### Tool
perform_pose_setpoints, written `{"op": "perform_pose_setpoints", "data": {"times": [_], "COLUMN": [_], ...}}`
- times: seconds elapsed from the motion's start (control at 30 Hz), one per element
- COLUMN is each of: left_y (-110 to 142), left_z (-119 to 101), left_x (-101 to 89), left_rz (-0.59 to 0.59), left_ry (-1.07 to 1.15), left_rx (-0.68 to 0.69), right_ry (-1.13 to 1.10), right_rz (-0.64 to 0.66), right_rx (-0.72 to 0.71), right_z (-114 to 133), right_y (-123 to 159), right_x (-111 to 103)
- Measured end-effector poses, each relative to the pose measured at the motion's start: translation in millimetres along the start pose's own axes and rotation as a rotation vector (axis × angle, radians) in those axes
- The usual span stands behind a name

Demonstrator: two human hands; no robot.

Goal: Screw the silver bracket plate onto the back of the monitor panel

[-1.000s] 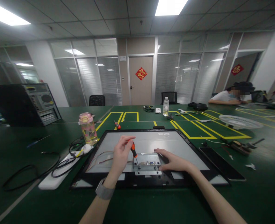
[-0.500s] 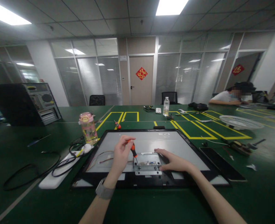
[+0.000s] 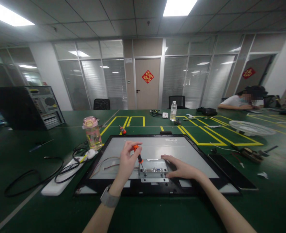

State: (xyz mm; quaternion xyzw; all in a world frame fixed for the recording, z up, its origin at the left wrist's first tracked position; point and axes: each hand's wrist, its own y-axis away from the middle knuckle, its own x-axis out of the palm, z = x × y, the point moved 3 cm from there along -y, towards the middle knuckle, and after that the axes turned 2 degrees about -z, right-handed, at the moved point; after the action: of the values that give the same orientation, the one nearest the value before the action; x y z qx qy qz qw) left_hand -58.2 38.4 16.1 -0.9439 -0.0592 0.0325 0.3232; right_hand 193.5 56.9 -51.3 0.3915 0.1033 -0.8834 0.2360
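Note:
My left hand (image 3: 128, 157) is closed around the orange top of a screwdriver (image 3: 139, 158), which is held tilted. The tip points down at the left end of a silver metal bracket (image 3: 155, 176) with several connectors. Beneath the bracket lies a black-framed display panel (image 3: 181, 150), its grey back facing up. My right hand (image 3: 178, 167) lies at the bracket's right end, fingers stretched out and thumb apart, touching its edge. Thin wires (image 3: 109, 165) run over the panel to the bracket's left side. Whether the tip sits in a screw is too small to tell.
Left of the panel are a white power strip (image 3: 53, 187), black cable (image 3: 14, 176) and a pink-lidded bottle (image 3: 93, 136). A dark flat slab (image 3: 232, 171) lies at right. Behind stand another screwdriver (image 3: 123, 130) and a water bottle (image 3: 173, 111). A person (image 3: 240, 100) sits far right.
The screwdriver's handle appears slightly turned within my left hand, and those fingers have shifted a little. My right hand and the panel stay in place.

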Motion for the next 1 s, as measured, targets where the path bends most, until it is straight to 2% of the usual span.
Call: {"op": "perform_pose_setpoints", "data": {"times": [0.3,0.5,0.67,0.77,1.0], "left_y": [1.4,2.1,1.5,1.6,1.5], "left_z": [-0.8,-2.0,1.9,1.3,-0.6], "left_x": [2.3,0.5,-0.5,-0.2,-0.7], "left_rz": [0.038,-0.018,-0.004,0.004,-0.012], "left_ry": [0.182,0.049,0.157,0.134,0.06], "left_rx": [-0.126,0.013,-0.048,-0.094,-0.012], "right_ry": [-0.004,0.011,0.004,-0.005,-0.016], "right_rz": [0.005,-0.005,-0.007,-0.005,-0.007], "right_rx": [0.008,0.009,0.003,0.004,0.004], "right_z": [5.5,5.2,1.6,0.3,3.0], "right_y": [2.0,1.9,1.0,0.9,2.0], "right_x": [-1.9,-1.9,-0.6,-0.4,-0.9]}}
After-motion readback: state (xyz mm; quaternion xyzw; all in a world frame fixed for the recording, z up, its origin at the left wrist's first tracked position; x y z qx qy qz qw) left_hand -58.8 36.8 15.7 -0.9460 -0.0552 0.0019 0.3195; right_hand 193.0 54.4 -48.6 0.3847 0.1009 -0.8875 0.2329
